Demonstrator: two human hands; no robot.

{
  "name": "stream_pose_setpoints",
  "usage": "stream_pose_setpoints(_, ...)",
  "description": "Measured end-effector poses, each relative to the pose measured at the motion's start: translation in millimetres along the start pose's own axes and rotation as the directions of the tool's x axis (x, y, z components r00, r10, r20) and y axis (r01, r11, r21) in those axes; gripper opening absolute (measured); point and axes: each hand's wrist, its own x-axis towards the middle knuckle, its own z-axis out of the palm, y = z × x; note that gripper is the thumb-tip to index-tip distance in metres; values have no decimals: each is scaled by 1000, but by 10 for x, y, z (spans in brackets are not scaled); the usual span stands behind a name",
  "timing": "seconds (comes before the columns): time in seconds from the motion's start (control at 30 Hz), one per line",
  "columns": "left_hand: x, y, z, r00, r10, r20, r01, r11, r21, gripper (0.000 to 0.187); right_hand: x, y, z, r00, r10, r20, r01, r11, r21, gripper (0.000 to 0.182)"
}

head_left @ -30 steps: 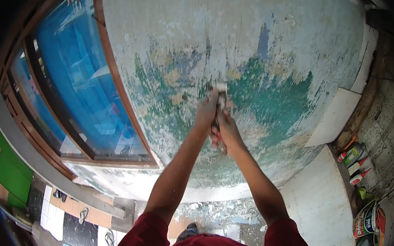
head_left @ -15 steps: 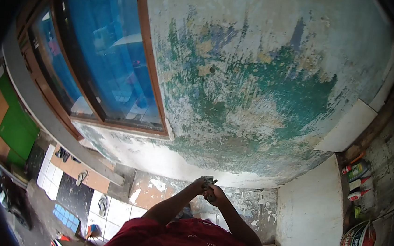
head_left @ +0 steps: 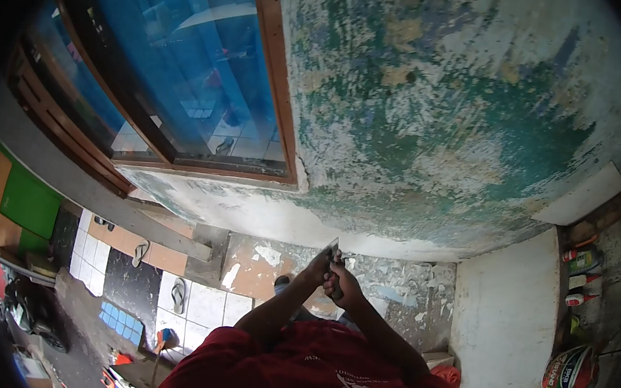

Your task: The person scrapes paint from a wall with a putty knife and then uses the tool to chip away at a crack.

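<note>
Both of my hands meet in front of my red shirt, low and near the wall. My left hand (head_left: 317, 267) is closed around a small scraper (head_left: 333, 245), whose pale flat blade points up toward the wall. Beside it, my right hand (head_left: 343, 282) has its fingers curled against the same tool; its handle is mostly hidden. Above and beyond the hands stands the wall (head_left: 434, 131), with patchy green, white and tan peeling paint. The blade appears apart from the wall.
A brown-framed window (head_left: 280, 80) is at upper left. Sandals (head_left: 178, 295) lie on white tiles at lower left. Paint flakes cover the floor (head_left: 419, 307) below the wall. Bottles (head_left: 580, 280) and a paint can (head_left: 565, 370) stand at right, beyond a pale low panel (head_left: 508, 300).
The view has shifted, so the window and wall appear larger and the floor shows more. My hands sit slightly higher in view, and the scraper blade now points up more visibly.
</note>
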Motion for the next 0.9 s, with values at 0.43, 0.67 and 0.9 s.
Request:
stream_pose_setpoints(0.43,-924,1757,-516,921,-46,-388,134,970,203,35,1651,750,1211,987,78,-142,-63,992,109,12)
stream_pose_setpoints(0.67,-787,2188,-553,907,-148,-395,230,958,170,31,1920,755,1487,988,-17,-152,52,972,229,12)
stream_pose_setpoints(0.9,-636,2472,-137,862,-82,-501,256,922,289,31,2135,599,1532,990,-77,-120,103,969,224,6)
